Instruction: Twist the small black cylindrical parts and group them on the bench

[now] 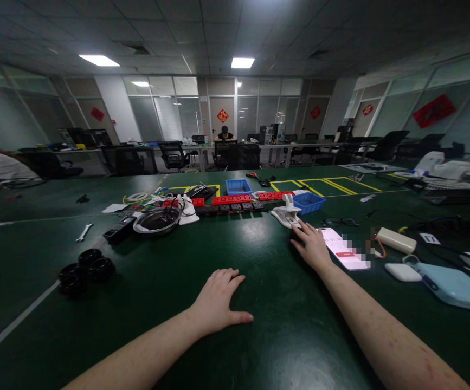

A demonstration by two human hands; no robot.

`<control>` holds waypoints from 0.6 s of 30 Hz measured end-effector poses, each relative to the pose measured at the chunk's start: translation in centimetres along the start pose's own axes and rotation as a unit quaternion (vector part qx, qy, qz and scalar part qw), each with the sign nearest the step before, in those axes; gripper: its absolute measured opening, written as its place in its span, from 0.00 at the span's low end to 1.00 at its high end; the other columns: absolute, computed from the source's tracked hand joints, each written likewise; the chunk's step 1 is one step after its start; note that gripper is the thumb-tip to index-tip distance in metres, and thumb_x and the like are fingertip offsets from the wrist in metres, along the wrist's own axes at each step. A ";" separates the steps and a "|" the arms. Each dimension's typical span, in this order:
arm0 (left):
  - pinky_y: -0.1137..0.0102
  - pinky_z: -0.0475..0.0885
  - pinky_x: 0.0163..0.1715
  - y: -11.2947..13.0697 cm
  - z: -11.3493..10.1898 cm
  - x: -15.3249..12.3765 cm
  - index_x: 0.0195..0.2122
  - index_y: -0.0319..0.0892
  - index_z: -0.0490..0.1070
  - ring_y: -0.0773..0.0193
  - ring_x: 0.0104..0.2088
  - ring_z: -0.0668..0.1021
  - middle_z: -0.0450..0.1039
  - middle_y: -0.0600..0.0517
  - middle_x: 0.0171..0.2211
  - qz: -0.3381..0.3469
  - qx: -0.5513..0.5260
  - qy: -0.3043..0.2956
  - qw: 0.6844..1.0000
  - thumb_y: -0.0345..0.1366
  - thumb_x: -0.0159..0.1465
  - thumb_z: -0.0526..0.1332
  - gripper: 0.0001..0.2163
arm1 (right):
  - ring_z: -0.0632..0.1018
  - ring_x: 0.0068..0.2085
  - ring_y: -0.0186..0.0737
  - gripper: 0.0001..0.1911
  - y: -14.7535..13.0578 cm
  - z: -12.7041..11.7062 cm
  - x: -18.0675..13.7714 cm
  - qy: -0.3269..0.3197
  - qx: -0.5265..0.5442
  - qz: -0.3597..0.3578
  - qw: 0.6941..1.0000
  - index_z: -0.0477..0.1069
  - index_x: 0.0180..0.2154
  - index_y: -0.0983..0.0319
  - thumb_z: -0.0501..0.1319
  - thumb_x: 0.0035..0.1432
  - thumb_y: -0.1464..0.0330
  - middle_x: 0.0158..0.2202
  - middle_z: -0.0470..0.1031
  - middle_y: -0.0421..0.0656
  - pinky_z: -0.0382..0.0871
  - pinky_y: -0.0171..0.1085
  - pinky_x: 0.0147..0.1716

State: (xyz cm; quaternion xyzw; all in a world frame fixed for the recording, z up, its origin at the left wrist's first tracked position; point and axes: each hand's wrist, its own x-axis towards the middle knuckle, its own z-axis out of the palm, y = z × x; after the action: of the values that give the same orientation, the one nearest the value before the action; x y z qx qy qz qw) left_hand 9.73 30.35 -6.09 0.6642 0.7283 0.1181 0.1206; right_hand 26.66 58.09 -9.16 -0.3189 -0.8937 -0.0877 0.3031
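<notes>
My left hand (217, 299) lies on the green tabletop (259, 346), its fingers stretched forward and the thumb spread to the right; it holds nothing. My right hand (311, 245) reaches farther forward with its fingers apart. Its fingertips are at the near edge of a white clamp-like stand (287, 212); whether they touch it I cannot tell. Something dark shows beside these fingers, mostly hidden. Just right of this hand lies a phone (342, 250) with a lit pinkish screen. Behind the stand is a blue bin (308, 202).
Black round parts (88, 268) and a wrench (84, 233) lie at left. A metal bowl (157, 221), red power strips (231, 199) and another blue bin (238, 187) stand farther back. Glasses (340, 221), a power bank (396, 240) and a light-blue case (458, 286) lie at right. Two people sit beyond.
</notes>
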 end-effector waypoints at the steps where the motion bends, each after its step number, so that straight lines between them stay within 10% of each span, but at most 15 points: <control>1: 0.55 0.51 0.54 -0.1 0.1 0.0 0.56 0.46 0.54 0.50 0.57 0.55 0.54 0.47 0.57 -0.001 0.000 0.002 1.000 0.61 0.47 0.55 0.38 | 0.60 0.53 0.54 0.23 -0.3 -0.3 0.0 0.015 0.003 0.005 1.000 0.59 0.53 0.57 0.54 0.54 0.62 0.56 0.57 0.48 0.53 0.57 0.47; 12: 0.59 0.52 0.55 0.4 0.1 0.2 0.48 0.48 0.64 0.59 0.53 0.62 0.62 0.51 0.51 0.037 -0.004 0.119 0.992 0.41 0.63 0.49 0.14 | 0.67 0.35 0.43 0.16 -4.0 -3.6 0.0 0.087 0.094 0.002 0.992 0.71 0.23 0.61 0.51 0.57 0.62 0.29 0.68 0.45 0.60 0.41 0.36; 18: 0.69 0.68 0.32 1.8 -2.2 -2.8 0.25 0.42 0.69 0.64 0.28 0.71 0.69 0.51 0.25 0.023 0.002 0.080 0.997 0.43 0.64 0.43 0.20 | 0.69 0.32 0.38 0.20 -8.6 -12.0 -1.1 -0.113 0.322 -0.037 0.939 0.67 0.23 0.62 0.47 0.59 0.60 0.29 0.68 0.43 0.62 0.36 0.33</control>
State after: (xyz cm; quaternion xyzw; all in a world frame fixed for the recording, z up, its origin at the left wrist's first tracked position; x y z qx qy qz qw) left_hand 10.89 27.70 -3.35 0.6693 0.7204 0.1725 0.0579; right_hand 27.79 46.57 0.10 -0.1791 -0.9136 0.2306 0.2829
